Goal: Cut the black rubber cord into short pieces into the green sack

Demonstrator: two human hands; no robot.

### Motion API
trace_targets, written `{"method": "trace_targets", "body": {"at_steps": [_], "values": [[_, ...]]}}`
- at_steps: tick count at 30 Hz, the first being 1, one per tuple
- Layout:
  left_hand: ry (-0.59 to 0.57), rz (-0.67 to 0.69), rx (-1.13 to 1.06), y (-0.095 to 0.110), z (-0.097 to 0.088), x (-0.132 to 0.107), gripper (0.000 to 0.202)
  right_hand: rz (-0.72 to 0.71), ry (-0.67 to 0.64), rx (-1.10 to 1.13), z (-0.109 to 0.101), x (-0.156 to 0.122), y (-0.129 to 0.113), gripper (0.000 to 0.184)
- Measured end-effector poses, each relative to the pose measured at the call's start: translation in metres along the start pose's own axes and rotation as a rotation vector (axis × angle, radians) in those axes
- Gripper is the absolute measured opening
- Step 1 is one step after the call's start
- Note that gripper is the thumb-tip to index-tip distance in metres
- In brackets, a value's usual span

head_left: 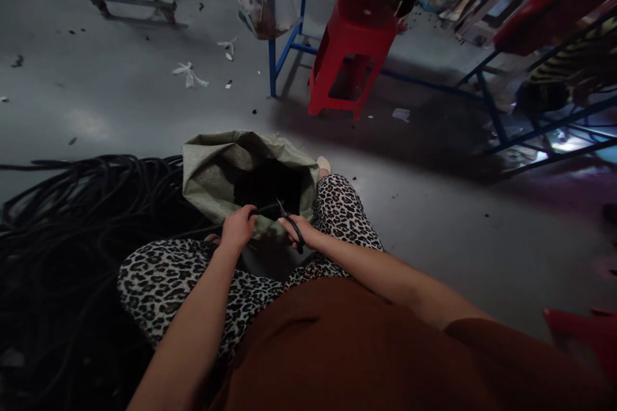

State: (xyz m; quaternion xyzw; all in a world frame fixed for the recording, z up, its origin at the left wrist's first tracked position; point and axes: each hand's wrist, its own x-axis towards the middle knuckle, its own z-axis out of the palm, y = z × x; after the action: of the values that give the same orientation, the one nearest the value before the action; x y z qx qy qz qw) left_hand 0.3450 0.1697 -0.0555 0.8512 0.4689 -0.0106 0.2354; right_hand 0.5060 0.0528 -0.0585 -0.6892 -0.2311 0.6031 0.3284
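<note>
My right hand (297,230) is closed on a pair of black-handled scissors (299,241), whose blades point up over the mouth of a pale green woven sack (207,167). Beside it, my left hand (238,225) grips a black cord (265,208) near the sack's close rim. The stretch of cord between my hands lies close to the scissor blades; whether they touch, I cannot tell. Dark contents fill the shadowed inside of the sack, too dim to make out. On the left, a big heap of black cord (110,186) spreads over the floor.
A red plastic stool (354,45) stands beyond the sack, beside a blue metal frame (272,64) with a clear plastic bag (265,6) hanging on it. Scraps, including a white plastic piece (189,74), litter the grey floor. Other people sit at the upper right.
</note>
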Motion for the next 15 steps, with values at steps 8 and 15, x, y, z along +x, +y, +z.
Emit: {"method": "trace_targets", "body": {"at_steps": [8, 15], "values": [[-0.010, -0.025, 0.016, 0.0024, 0.0024, 0.0034, 0.032, 0.026, -0.001, -0.118, -0.0023, -0.0003, 0.0005, 0.027], [0.015, -0.021, 0.004, 0.0010, 0.0038, 0.0043, 0.031, 0.065, 0.020, -0.098, -0.0035, -0.0009, -0.0007, 0.025]]}}
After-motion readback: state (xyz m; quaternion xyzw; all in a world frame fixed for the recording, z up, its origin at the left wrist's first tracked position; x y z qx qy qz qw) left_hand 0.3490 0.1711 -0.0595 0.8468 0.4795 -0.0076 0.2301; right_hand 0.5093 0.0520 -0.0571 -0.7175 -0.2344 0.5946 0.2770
